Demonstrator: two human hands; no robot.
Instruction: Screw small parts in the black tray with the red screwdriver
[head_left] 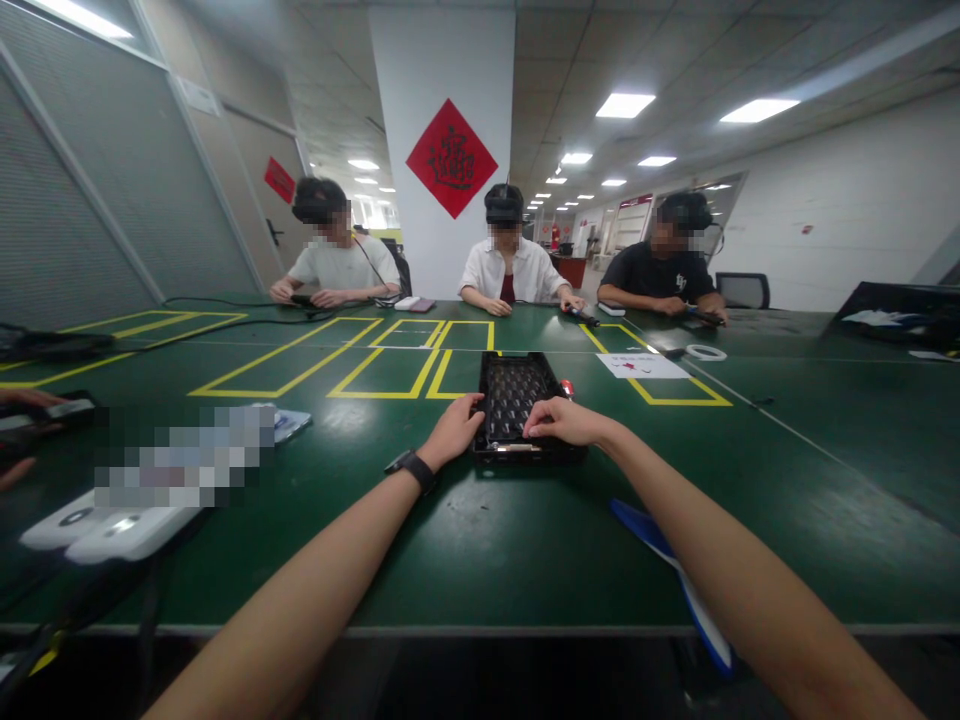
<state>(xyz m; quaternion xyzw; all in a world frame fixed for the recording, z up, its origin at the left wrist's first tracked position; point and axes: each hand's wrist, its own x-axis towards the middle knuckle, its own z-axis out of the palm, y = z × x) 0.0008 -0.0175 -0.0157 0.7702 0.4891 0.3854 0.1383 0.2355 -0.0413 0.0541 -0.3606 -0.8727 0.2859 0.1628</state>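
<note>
A black case (516, 385), shallow and open on top, lies on the green table straight ahead of me. Its bed carries rows of small silvery marks or parts, too small to name. A slim metallic strip (517, 447) runs along its near edge. My left hand (456, 428) grips the case's left wall, thumb toward the inside. Above the near right part of the case, my right hand (564, 420) is bent down with thumb and fingertips pinched together; whatever sits between them is hidden. A small red item (568, 388) shows just past the case's right side.
A blue-and-white object (671, 560) lies under my right forearm. White devices (112, 525), partly blurred out, stand at left beside another person's hands (22, 430). A paper sheet (641, 366) and white tape roll (706, 353) lie right. Several people sit around the table (480, 560).
</note>
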